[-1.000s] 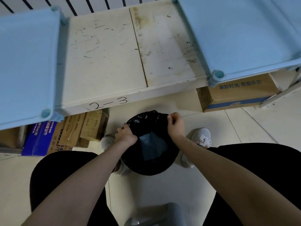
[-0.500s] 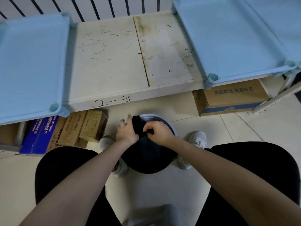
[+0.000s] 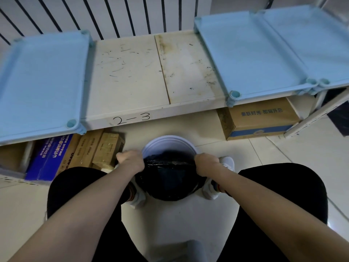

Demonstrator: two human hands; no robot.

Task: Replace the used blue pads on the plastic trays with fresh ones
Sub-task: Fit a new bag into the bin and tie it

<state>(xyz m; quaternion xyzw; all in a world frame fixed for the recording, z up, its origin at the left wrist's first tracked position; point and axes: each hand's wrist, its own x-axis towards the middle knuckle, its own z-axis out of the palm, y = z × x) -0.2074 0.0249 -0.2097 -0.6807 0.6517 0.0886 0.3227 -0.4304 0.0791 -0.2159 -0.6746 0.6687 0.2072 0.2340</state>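
3 flat trays (image 3: pixel 43 82), long axes frt-to-back

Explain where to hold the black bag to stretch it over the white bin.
Grip the black bag by its mouth edge, at opposite sides, from above, as the left hand and right hand do. The round far rim of the white bin is uncovered, so the edge must spread.
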